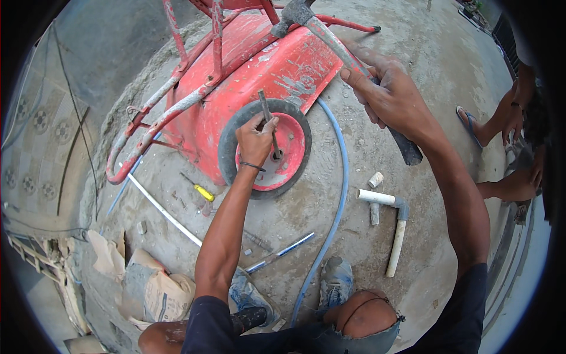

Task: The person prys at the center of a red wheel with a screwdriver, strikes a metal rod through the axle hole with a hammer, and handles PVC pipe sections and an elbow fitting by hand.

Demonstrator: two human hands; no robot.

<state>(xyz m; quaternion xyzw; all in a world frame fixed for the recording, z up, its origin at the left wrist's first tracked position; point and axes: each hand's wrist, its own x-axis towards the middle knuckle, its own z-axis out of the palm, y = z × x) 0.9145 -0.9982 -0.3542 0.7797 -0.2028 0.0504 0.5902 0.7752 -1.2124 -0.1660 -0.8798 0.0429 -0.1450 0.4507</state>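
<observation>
A red wheel [289, 154] with a black tyre lies flat on the ground against an overturned red wheelbarrow [259, 71]. My left hand [254, 140] is closed around a metal rod [265, 106], probably a chisel or punch. The rod stands slightly tilted, its lower end at the hub hole [277, 155] in the wheel's centre. Raised to the right of the wheel, my right hand [392, 97] grips a claw hammer [330, 36] by its handle. The hammer head is up and to the left, above the wheelbarrow tray and apart from the rod.
A blue hose [345, 171] curves past the wheel's right side. Joined pipe pieces [377, 197] lie at right; a yellow-handled screwdriver [203, 192] and a white pipe [168, 215] lie at left. Torn paper sacks [168, 295] are at lower left. Another person's sandalled foot [471, 125] is at far right.
</observation>
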